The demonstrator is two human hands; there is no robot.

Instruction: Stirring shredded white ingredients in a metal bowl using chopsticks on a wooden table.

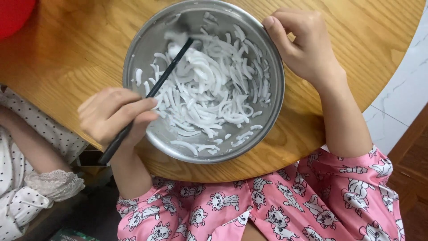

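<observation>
A round metal bowl (276,96) sits on a wooden table (67,58) and is filled with several white, translucent strips (209,89). My left hand (113,117) grips black chopsticks (167,71) whose tips are buried in the strips near the bowl's far side; the tips look blurred. My right hand (305,44) rests on the bowl's far right rim with its fingers curled against the edge. Pink sleeves with a cat print (276,209) cover my arms at the bottom of the view.
Another person's arm in white dotted cloth with a lace cuff (53,183) is at the lower left. A red object (13,13) lies at the table's top left corner. The table's curved edge runs on the right, above white tile floor (401,98).
</observation>
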